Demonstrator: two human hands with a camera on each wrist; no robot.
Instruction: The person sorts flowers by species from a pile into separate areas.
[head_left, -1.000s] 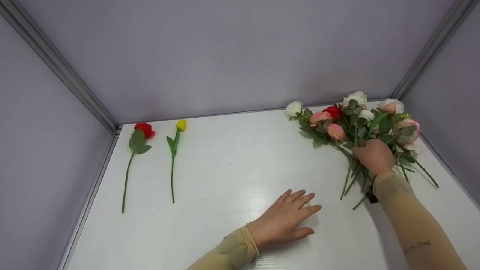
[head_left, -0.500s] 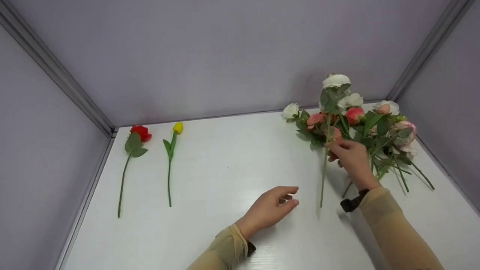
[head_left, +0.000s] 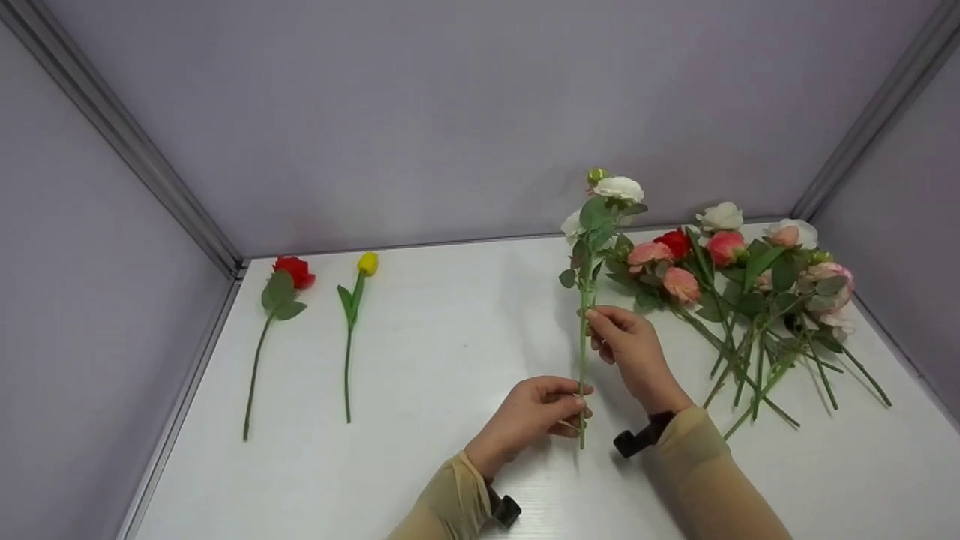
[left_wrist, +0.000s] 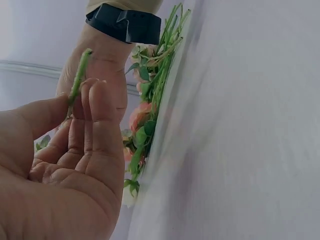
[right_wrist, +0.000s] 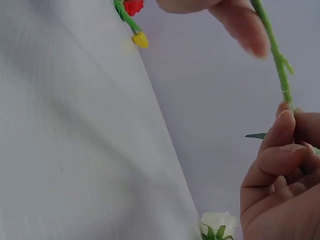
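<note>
An upright white flower (head_left: 619, 190) with a green bud and leaves stands between my hands in the head view. My right hand (head_left: 632, 351) pinches its stem (head_left: 583, 352) below the leaves. Lower down, my left hand (head_left: 529, 416) holds the stem near its cut end between thumb and fingers. The left wrist view shows that stem end (left_wrist: 79, 77) poking up past the left thumb. In the right wrist view, right fingertips (right_wrist: 286, 120) grip the stem, and part of the left hand (right_wrist: 240, 22) is beside it above.
A pile of pink, red and white flowers (head_left: 724, 247) lies at the right, stems toward the front. On the left, a red rose (head_left: 293, 271) and a yellow tulip (head_left: 367, 263) lie apart on the white table (head_left: 435, 330). Grey walls (head_left: 450, 127) enclose the back and sides.
My right hand has pulled the white flower out of the pile and carried it left to the middle. My left hand, spread open earlier, has closed on the lower stem.
</note>
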